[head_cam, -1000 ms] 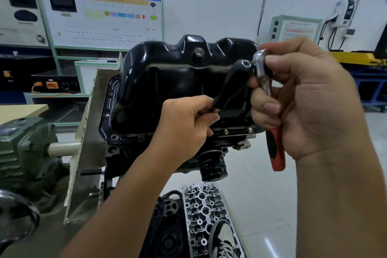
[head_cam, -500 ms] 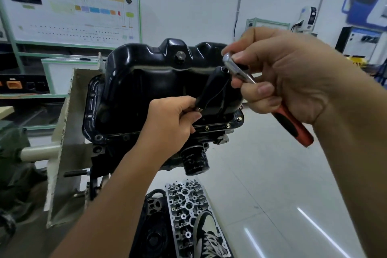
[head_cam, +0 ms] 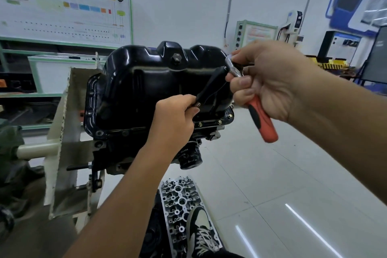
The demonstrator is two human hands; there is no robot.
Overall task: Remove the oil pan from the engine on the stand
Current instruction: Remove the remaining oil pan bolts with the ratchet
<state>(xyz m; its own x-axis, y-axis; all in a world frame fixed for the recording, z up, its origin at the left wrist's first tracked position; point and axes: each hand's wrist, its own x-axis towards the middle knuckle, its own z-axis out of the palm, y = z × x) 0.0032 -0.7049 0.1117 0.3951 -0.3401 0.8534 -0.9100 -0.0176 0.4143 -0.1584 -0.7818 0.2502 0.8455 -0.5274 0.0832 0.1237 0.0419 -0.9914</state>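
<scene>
The glossy black oil pan [head_cam: 146, 88] sits bolted on top of the upturned engine [head_cam: 117, 153], which hangs on a cream stand plate [head_cam: 62, 132]. Small bolts [head_cam: 219, 122] line the pan's near flange. My right hand [head_cam: 270, 81] grips a ratchet with a red and black handle [head_cam: 263, 123], its chrome head [head_cam: 231, 67] near the pan's right end. My left hand [head_cam: 176, 121] pinches the lower end of a black extension bar [head_cam: 211, 85] that runs up to the ratchet head. A drain plug [head_cam: 176, 57] sticks out of the pan's top.
A black oil filter [head_cam: 189, 158] hangs below the engine. A cylinder head [head_cam: 178, 201] lies on the floor under it, beside my shoe [head_cam: 201, 230]. A green machine [head_cam: 10, 153] stands at the left. Shelves and display boards line the back wall; white tiled floor spreads to the right.
The ratchet handle swung from hanging straight down to pointing down and right. My view shifted to the right. My left hand kept its hold on the black bar.
</scene>
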